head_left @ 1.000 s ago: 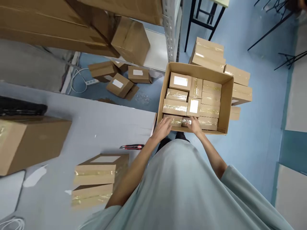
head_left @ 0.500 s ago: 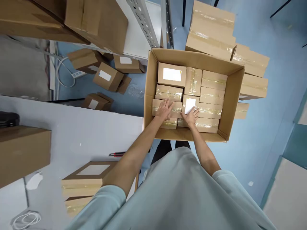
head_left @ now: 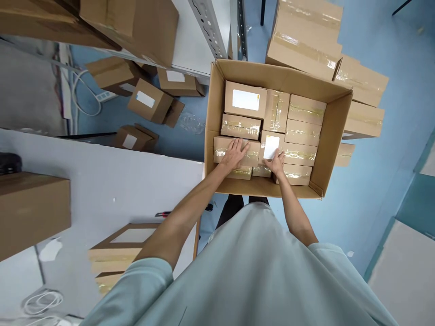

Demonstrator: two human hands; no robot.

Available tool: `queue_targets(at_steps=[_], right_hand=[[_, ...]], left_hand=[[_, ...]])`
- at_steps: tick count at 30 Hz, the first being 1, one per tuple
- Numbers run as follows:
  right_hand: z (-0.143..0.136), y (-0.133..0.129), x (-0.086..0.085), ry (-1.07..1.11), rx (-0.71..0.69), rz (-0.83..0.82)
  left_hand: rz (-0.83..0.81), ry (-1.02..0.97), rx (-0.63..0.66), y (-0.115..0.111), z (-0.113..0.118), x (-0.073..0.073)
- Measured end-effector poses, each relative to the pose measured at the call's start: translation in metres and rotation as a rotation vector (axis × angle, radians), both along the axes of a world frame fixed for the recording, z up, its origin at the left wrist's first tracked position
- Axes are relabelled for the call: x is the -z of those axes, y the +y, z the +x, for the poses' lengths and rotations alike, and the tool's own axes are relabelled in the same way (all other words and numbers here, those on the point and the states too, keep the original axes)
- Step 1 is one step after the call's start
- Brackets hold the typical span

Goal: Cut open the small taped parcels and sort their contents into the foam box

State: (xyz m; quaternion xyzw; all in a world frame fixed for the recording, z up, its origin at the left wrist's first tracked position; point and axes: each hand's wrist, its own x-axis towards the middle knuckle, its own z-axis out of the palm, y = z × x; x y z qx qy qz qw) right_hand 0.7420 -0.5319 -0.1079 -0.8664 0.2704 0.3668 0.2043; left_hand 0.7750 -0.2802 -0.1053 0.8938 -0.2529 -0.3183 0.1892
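Observation:
A large open carton (head_left: 331, 136) sits in front of me, packed with small taped cardboard boxes. My left hand (head_left: 234, 155) lies on a taped box (head_left: 252, 158) at the carton's lower left, its fingers spread. At the lower middle, my right hand (head_left: 276, 164) touches the bottom end of a box with a white label (head_left: 271, 147), thumb and fingers apart. Parts of both boxes are hidden under the hands. A larger labelled box (head_left: 246, 99) and a narrow upright-taped box (head_left: 277, 111) lie above them. Several taped boxes (head_left: 305, 131) form a column along the right.
A white table (head_left: 136, 181) on the left bears a utility knife (head_left: 162, 214), boxes (head_left: 115, 253) and a coiled white cable (head_left: 42, 301). A metal shelf post (head_left: 209, 29) stands beyond the carton. Stacked cartons (head_left: 306, 40) rest on the blue floor; more boxes (head_left: 149, 102) lie beneath the shelf.
The taped box under my left hand looks slightly raised or shifted left. My right hand has slid a little right and down along the labelled box. The view has shifted slightly.

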Motion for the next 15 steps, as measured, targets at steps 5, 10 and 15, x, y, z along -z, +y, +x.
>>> queue_targets(at_steps=[5, 10, 15], right_hand=[[0.004, 0.012, -0.003, 0.020, -0.012, -0.065], [0.008, 0.044, -0.013, -0.067, 0.080, -0.165], [0.012, 0.058, -0.036, -0.150, 0.035, -0.178]], left_hand=[[-0.012, -0.124, 0.020, 0.018, -0.024, -0.081], [-0.051, -0.284, -0.123, 0.040, -0.082, -0.181], [-0.053, -0.381, -0.502, 0.064, -0.152, -0.255]])
